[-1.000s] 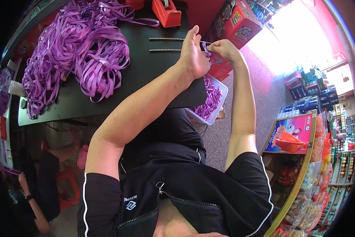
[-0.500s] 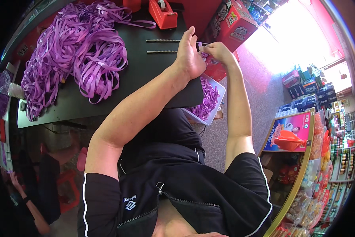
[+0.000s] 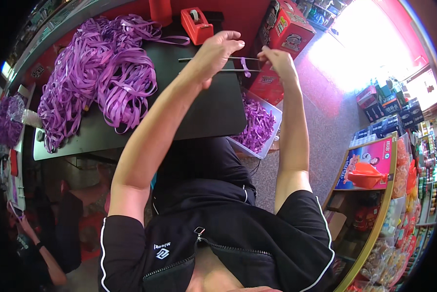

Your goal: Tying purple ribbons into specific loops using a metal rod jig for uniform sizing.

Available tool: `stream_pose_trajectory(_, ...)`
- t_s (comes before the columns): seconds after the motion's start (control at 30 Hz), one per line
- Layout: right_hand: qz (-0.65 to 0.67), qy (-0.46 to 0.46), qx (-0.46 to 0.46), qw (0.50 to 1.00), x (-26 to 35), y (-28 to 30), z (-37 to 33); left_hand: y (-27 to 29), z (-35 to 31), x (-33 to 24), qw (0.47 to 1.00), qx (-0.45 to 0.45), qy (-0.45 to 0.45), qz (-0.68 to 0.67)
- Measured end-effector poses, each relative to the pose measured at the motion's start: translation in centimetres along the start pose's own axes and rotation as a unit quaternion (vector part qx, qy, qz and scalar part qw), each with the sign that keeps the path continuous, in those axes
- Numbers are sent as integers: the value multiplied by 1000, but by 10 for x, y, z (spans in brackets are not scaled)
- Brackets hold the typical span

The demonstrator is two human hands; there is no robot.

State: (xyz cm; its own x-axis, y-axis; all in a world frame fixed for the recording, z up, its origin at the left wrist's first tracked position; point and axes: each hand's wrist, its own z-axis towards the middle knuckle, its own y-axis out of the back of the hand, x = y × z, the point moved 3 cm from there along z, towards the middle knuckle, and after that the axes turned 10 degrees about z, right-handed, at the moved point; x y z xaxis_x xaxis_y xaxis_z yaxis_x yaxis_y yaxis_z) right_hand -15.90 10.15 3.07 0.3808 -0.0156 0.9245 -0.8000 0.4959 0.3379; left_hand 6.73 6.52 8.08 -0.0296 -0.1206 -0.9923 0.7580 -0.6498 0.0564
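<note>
- Head view: our left hand (image 3: 217, 51) rests over two thin rods (image 3: 194, 59), its fingers curled down; we cannot tell how tightly they close.
- Our right hand (image 3: 277, 61) pinches a short purple ribbon strip (image 3: 246, 68) between the hands, looped around the rods.
- The strip looks light, soft and slippery; we judge it best held near its ends.
- Beyond the left fingers: a red tape dispenser (image 3: 195, 24) on the dark counter (image 3: 213, 107); ribbon heap (image 3: 96, 78) well left.

Red cartons (image 3: 287, 34) beyond table; pink poster (image 3: 369, 163) on right shelf.
</note>
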Motion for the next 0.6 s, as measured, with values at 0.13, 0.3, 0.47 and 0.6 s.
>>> stream_pose_trajectory(0.13,11,55,52,997,-19,-10,32,19,22,21,854,-24,-164,493)
stream_pose_trajectory(0.3,73,-80,264,959,-11,-40,29,12,12,67,731,-7,-192,655)
stream_pose_trajectory(0.47,129,-157,249,947,-21,-34,35,10,12,75,709,49,-202,674)
stream_pose_trajectory(0.6,117,-172,265,942,-24,-34,41,12,11,75,715,43,-206,666)
